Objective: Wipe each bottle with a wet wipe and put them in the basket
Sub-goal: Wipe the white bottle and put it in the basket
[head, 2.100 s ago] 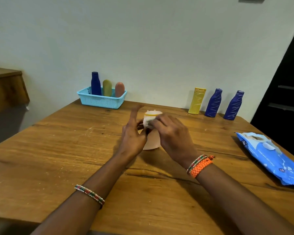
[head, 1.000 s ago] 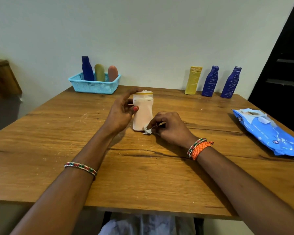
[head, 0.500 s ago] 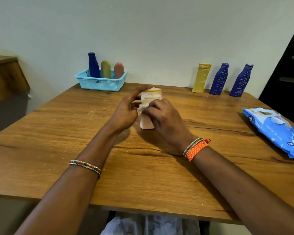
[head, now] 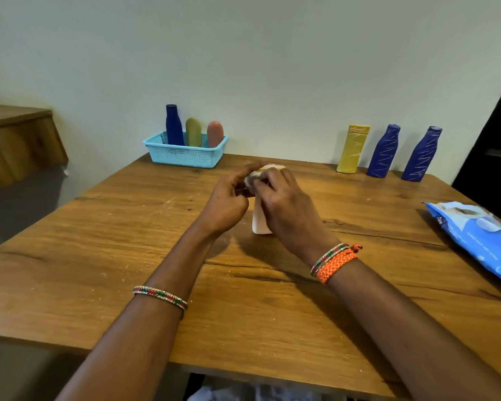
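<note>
**Pale bottle held upright between both hands at mid-table**

Nearest the camera, two forearms are extended over the wooden table (head: 99,241). A beaded bracelet (head: 160,297) is worn on the left forearm; a beaded band and an orange woven band (head: 336,263) are worn on the right wrist.

At the middle of the table a pale bottle (head: 260,222) is stood upright on its base. Only its lower body and a strip of its yellow-rimmed top are visible; the rest is covered by the hands. The left hand (head: 226,202) is placed against the bottle's left side, fingers curled, forefinger reaching up to the cap. The right hand (head: 287,204) is closed over the upper front of the bottle, fingers bent. A small whitish patch is seen at the right fingertips near the cap; whether this is the wipe cannot be told.

At the right edge, well apart from the hands, a blue wipes pack (head: 480,235) is laid flat.

At the far edge, by the wall, a turquoise basket (head: 182,157) is set on the left, with a dark blue bottle (head: 173,125), an olive bottle (head: 193,133) and a salmon bottle (head: 215,134) standing in it. On the far right, a yellow bottle (head: 353,149) and two blue bottles (head: 384,151) (head: 421,154) are lined up on the table.
</note>
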